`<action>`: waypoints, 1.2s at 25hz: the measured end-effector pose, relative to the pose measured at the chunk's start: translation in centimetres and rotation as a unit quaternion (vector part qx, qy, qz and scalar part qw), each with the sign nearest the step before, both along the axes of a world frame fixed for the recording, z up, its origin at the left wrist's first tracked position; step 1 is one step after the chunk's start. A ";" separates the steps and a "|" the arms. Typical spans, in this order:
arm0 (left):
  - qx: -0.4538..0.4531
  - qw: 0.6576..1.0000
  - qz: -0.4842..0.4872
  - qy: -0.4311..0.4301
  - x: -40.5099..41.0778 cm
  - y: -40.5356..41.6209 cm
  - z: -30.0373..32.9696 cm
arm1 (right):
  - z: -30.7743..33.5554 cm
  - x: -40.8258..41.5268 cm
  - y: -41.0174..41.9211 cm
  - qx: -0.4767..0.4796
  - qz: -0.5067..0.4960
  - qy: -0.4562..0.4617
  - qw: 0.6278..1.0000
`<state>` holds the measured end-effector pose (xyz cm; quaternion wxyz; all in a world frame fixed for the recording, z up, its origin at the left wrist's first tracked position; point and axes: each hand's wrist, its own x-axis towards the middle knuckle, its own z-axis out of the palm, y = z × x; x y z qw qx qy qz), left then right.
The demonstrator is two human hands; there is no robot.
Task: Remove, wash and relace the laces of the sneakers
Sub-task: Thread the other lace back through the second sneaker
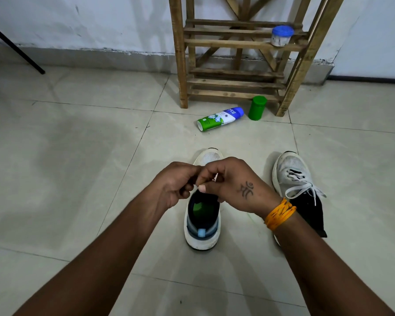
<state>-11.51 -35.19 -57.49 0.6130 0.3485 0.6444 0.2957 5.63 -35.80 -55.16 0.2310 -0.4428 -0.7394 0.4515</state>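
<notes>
A white sneaker (202,226) with a blue heel and green insole stands on the tiled floor, toe pointing away from me. Both hands hover over its lace area and hide most of the tongue. My left hand (176,184) has its fingers curled and pinches a bit of white lace (214,177) together with my right hand (234,185), whose thumb and fingers also close on it. A second white sneaker (291,172) lies to the right with its white laces (304,189) loose and untied over a dark collar.
A wooden rack (240,53) stands against the far wall, with a blue-lidded jar (281,35) on a shelf. On the floor before it lie a green-and-blue bottle (220,118) on its side and an upright green canister (257,107). A black rod (16,49) slants at the far left.
</notes>
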 end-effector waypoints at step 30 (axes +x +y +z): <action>0.160 0.979 -0.113 0.057 -1.0 0.2 -1.8 | -6.6 -0.1 1.6 -0.073 -0.182 0.117 0.974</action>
